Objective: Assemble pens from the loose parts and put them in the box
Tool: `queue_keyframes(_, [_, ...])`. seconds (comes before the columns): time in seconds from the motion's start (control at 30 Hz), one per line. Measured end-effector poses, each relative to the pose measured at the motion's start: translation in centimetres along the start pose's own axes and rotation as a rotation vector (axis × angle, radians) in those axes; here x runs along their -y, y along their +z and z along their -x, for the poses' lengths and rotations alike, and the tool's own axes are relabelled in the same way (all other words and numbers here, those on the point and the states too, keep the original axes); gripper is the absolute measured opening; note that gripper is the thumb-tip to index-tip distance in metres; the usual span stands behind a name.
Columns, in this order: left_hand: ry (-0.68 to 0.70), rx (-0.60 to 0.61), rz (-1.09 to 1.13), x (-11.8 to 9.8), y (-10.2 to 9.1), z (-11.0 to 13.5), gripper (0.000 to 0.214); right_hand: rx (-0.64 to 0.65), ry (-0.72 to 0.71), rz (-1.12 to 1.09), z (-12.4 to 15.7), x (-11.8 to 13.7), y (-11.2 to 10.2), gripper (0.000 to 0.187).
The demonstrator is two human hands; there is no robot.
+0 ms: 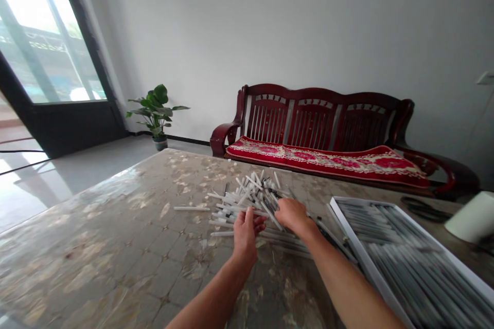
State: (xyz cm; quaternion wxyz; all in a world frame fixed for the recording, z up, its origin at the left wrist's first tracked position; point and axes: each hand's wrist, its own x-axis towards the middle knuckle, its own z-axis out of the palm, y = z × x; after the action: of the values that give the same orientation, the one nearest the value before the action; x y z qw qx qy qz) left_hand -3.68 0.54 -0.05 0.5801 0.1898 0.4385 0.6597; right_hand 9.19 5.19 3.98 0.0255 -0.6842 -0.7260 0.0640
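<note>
A loose pile of thin white and dark pen-like sticks [243, 195] lies on the table, pointing in many directions. At its near edge, my left hand [245, 231] pinches a white pen-like stick [231, 208] between thumb and fingers. My right hand [292, 214] reaches into the right side of the pile with its fingers curled; what they hold, if anything, is hidden. To the right of my right forearm is a shallow white-rimmed box [349, 231] filled with rows of grey pen-like sticks, blurred in part.
A patterned cover lies over the table [162, 262]. Beyond the box are a dark coiled cable [426, 209] and a white cylinder [473, 218]. A wooden bench [293, 108] with a red runner stands behind the table, and a potted plant [156, 108] stands at the left.
</note>
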Motion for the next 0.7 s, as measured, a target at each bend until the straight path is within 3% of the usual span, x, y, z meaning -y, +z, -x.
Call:
queue_keyframes(0.1, [-0.019, -0.018, 0.033, 0.0, 0.1, 0.1, 0.025, -0.155, -0.002, -0.126, 2.1, -0.8, 0.3, 0.022])
queue_keyframes(0.27, [-0.043, -0.035, 0.081, -0.2, 0.2, 0.1, 0.011, -0.356, -0.162, -0.624, 5.6, -1.9, 1.7, 0.019])
queue_keyframes(0.43, [-0.058, -0.062, 0.126, -0.5, 0.1, -0.1, 0.008, -0.389, -0.136, -0.832, 6.9, -2.6, 2.4, 0.016])
queue_keyframes(0.7, [-0.070, -0.090, 0.164, -0.6, 0.1, -0.2, 0.009, -0.382, -0.139, -0.845, 6.9, -2.6, 2.3, 0.014])
